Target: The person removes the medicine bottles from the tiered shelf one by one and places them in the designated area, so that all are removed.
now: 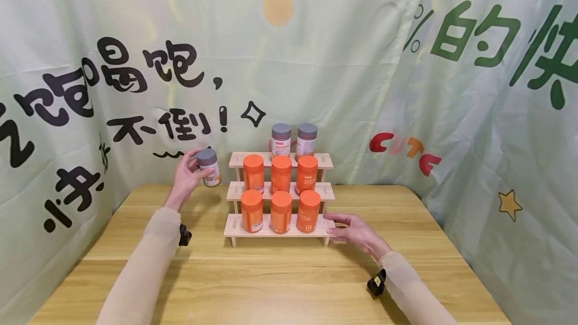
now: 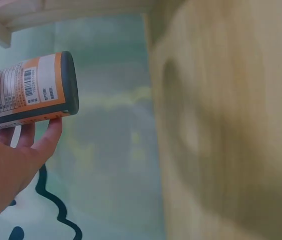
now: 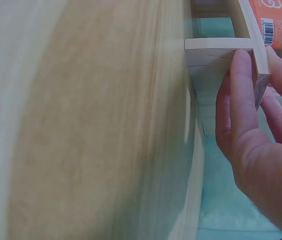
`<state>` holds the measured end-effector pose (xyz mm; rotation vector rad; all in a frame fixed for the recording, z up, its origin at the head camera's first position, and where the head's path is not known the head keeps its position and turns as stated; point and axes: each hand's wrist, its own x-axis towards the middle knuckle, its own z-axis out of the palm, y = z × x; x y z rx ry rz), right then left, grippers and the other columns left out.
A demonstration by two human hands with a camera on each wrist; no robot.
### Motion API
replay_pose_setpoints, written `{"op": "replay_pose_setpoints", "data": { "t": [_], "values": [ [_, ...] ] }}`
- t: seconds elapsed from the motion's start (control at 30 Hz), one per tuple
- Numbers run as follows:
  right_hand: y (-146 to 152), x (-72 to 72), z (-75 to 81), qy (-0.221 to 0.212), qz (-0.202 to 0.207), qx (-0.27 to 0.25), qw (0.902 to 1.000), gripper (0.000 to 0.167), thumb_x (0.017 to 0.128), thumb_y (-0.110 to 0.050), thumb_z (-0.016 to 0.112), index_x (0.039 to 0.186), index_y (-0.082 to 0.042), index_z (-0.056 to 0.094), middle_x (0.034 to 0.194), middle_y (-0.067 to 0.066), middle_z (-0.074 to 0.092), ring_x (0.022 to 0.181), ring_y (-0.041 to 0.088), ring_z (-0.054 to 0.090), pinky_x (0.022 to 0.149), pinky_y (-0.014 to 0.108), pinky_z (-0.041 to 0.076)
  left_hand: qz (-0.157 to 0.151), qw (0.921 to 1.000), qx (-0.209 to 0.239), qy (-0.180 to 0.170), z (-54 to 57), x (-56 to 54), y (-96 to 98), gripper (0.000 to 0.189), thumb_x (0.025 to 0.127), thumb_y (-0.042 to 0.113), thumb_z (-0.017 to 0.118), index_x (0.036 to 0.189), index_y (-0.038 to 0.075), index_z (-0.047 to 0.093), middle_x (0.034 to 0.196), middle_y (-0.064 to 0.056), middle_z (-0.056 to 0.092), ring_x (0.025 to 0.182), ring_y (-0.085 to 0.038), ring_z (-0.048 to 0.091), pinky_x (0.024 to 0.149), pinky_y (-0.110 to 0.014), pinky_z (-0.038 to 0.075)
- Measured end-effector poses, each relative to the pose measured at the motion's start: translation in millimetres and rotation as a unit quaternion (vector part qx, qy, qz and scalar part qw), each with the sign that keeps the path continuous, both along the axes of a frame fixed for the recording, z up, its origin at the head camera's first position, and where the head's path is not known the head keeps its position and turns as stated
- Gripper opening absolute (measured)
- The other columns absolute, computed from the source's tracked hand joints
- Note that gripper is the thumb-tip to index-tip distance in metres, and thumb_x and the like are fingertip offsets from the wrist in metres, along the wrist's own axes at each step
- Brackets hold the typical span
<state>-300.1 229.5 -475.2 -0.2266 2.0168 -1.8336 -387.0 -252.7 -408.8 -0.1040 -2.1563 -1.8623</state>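
Note:
My left hand [image 1: 184, 177] grips a grey-lidded pill bottle [image 1: 208, 168] in the air to the left of a three-step wooden display rack [image 1: 232, 224]. In the left wrist view this bottle [image 2: 31, 90] shows a white and orange label with a barcode, fingers under it and the thumb over it. My right hand [image 1: 354, 232] pinches the right end of the rack's lowest step; in the right wrist view its fingers lie on both sides of the board [image 3: 220, 44]. Two grey-lidded bottles [image 1: 281, 140] stand on the top step, towards its middle and right.
Orange jars [image 1: 281, 212] stand three to a row on the middle and lowest steps. The rack rests on a wood-grain table [image 1: 271, 280]. Behind and beside the table hangs a pale green printed curtain [image 1: 325, 64].

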Motion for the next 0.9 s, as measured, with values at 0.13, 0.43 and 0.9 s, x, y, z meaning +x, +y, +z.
{"op": "replay_pose_setpoints", "data": {
  "t": [0.13,0.43,0.9],
  "values": [
    [0,0.1,0.1,-0.001,-0.001,0.0,1.0,0.056,0.09,-0.002,0.067,0.142,0.005,0.046,0.15,0.03,0.035,0.097,0.017,0.067,0.089,0.039,0.057,-0.018,0.9998,0.003,-0.007,-11.2,-1.6,0.5,0.08,0.081,-0.006,0.073,0.149,0.009,0.033,0.145,-0.026,0.046,0.13,-0.042,0.047,0.108,-0.054,0.039],
    [0,-1.1,-0.8,0.0,0.0,0.002,1.0,0.057,0.09,-0.004,0.068,0.142,0.004,0.046,0.15,0.03,0.035,0.099,0.018,0.067,0.09,0.04,0.056,-0.017,0.999,-0.009,-0.041,-39.9,-0.9,-1.7,0.081,0.08,-0.013,0.069,0.149,0.005,0.029,0.146,-0.031,0.041,0.134,-0.046,0.042,0.113,-0.057,0.033],
    [0,-2.0,-3.5,0.001,0.005,-0.001,1.0,0.057,0.09,-0.003,0.068,0.142,0.004,0.046,0.15,0.029,0.035,0.098,0.018,0.067,0.088,0.039,0.057,-0.008,0.9969,-0.007,-0.078,-58.9,-1.1,-3.8,0.084,0.079,-0.013,0.069,0.15,0.008,0.029,0.15,-0.028,0.038,0.137,-0.045,0.039,0.113,-0.057,0.033]
  ]
}}
